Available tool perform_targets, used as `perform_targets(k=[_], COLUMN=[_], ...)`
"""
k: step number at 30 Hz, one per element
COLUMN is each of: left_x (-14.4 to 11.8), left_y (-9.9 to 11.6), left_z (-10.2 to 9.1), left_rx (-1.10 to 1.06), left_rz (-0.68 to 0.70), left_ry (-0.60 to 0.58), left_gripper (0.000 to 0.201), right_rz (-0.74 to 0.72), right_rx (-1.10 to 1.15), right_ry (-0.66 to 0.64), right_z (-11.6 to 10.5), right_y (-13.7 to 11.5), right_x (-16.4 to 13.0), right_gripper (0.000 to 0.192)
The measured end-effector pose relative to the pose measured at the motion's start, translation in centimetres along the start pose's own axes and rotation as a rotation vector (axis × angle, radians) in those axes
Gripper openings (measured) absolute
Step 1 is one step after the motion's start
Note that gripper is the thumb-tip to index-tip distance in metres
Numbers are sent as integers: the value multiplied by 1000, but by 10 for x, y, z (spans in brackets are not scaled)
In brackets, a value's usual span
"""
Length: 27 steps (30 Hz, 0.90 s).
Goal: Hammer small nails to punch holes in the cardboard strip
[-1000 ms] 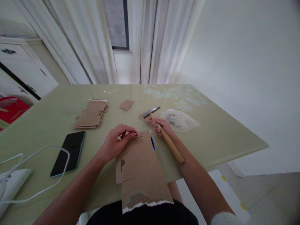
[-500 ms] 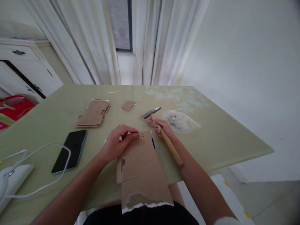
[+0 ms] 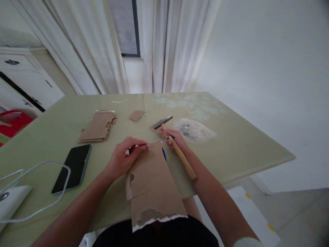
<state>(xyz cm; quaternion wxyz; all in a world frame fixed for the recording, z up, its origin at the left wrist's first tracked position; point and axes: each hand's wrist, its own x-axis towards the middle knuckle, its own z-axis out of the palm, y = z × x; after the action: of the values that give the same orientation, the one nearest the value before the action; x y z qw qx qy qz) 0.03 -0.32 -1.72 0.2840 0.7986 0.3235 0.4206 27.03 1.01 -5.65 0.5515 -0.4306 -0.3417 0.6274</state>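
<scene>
1. My left hand (image 3: 123, 158) sits centre frame, fingers curled down with the fingertips (image 3: 142, 146) pinching at the top edge of the long brown cardboard sheet (image 3: 151, 183); something small seems to be held there, but I can't tell what.
2. That cardboard sheet runs from the frame's centre down to the bottom centre, hanging off the near edge of the pale green glossy worktop (image 3: 239, 151) over my lap. Its bottom edge is torn, with the corrugation showing, and there is a cluster of small holes near the top edge, just beside my fingertips.
3. My right hand (image 3: 172, 136) is just right of centre, closed around the wooden-handled hammer (image 3: 177, 151), gripping high up near the head. The grey metal head points to the upper left, and the handle runs down-right along my forearm.
4. The hammer head sits over a small brown cardboard scrap (image 3: 155, 130); I can't tell if they touch.
5. A blue pen-like object (image 3: 163, 154) peeks out along the right edge of the sheet, between my hands.
6. A crumpled clear plastic bag (image 3: 194, 130) lies right of the hammer.
7. A stack of perforated brown cardboard pieces (image 3: 97, 126) is at centre left, with a small square cardboard bit (image 3: 136, 116) above centre.
8. A black smartphone (image 3: 72, 168) lies at left, next to a white cable (image 3: 38, 187).
</scene>
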Motion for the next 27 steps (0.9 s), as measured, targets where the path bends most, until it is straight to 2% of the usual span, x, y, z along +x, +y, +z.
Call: perform_targets(k=[19,27], left_x=[0,-1], left_y=[3,0], left_z=[0,-1], left_rx=[13,25], left_rz=[25,77], left_ry=[-22,-25], left_gripper=[15,13], right_rz=[5,4], right_rx=[-18,-19], right_ry=[-6,11], right_z=[0,2], right_y=[0,-2], right_x=[2,0], right_gripper=[35,37])
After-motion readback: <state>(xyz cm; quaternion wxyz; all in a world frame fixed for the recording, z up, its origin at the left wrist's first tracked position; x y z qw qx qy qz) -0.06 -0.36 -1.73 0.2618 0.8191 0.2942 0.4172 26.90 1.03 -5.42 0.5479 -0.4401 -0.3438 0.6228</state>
